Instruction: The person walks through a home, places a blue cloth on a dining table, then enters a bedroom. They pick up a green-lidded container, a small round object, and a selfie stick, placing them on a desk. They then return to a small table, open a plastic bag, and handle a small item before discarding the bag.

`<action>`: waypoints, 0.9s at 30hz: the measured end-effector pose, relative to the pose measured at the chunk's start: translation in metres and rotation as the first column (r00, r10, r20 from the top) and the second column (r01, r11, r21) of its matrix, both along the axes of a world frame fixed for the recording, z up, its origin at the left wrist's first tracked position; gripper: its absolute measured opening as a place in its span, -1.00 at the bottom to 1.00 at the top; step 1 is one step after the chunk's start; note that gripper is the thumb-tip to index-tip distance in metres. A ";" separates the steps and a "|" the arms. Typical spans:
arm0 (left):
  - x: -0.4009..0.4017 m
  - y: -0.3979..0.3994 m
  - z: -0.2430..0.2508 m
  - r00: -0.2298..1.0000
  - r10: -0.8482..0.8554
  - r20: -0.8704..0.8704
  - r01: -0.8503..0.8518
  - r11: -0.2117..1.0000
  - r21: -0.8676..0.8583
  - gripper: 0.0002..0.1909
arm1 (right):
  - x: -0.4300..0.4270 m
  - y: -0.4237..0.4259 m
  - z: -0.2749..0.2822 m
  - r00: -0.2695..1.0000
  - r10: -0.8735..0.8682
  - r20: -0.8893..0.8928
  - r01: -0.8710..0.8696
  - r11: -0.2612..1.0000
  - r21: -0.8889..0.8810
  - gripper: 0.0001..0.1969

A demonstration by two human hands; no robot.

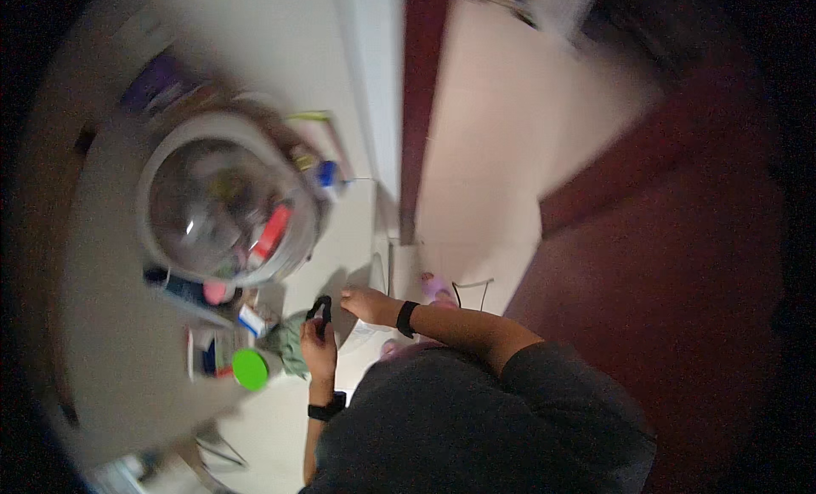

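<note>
Before my body, my left hand (319, 350) is closed on a black loop (324, 308), which looks like a strap or band and stands up above the fingers. Crumpled grey-green cloth (293, 346) lies right beside that hand, touching it or very near; whether the loop is joined to the cloth cannot be told. Just right of the loop, my right hand (366, 304) hovers over a pale surface, its fingers bent and apart from the loop. Blur hides whether it pinches anything small. Both wrists wear black bands.
A large round container with a clear domed lid (191, 239) stands at the left. Near it are a green-lidded jar (250, 369), a white and blue box (255, 320), a pink item (217, 292) and a blue cap (327, 173). Dark red door panel (637, 271) at right.
</note>
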State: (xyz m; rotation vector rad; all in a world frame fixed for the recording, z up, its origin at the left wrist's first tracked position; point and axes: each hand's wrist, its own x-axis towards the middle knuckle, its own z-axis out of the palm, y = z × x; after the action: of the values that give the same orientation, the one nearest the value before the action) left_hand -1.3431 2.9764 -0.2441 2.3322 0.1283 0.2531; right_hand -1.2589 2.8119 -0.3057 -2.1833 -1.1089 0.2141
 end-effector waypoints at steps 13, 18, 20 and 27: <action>0.001 -0.069 -0.019 0.506 -0.853 -0.126 0.827 0.522 -0.210 -0.79 | -0.222 -0.105 -0.033 0.372 -0.810 -0.454 0.856 0.489 -0.171 -0.82; -0.019 -0.108 -0.006 0.291 -0.944 -0.156 0.953 0.300 -0.035 -0.81 | -0.359 -0.126 -0.047 0.074 -0.899 -0.431 0.956 0.187 -0.226 -0.78; -0.029 -0.120 -0.004 0.160 -0.985 -0.066 0.987 0.158 0.022 -0.82 | -0.422 -0.125 -0.048 -0.230 -0.753 -0.617 0.948 -0.028 -0.319 -0.75; -0.073 -0.137 -0.004 0.090 -0.983 -0.161 0.996 0.090 0.004 -0.81 | -0.592 -0.108 -0.066 -0.564 -0.323 -0.760 0.795 -0.462 -0.393 -0.80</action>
State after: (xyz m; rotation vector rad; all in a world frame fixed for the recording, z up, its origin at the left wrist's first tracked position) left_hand -1.4158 2.8396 -0.2481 1.9555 -1.4931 -0.6298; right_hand -1.8512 2.7036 -0.3718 -1.1516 1.4379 -0.1156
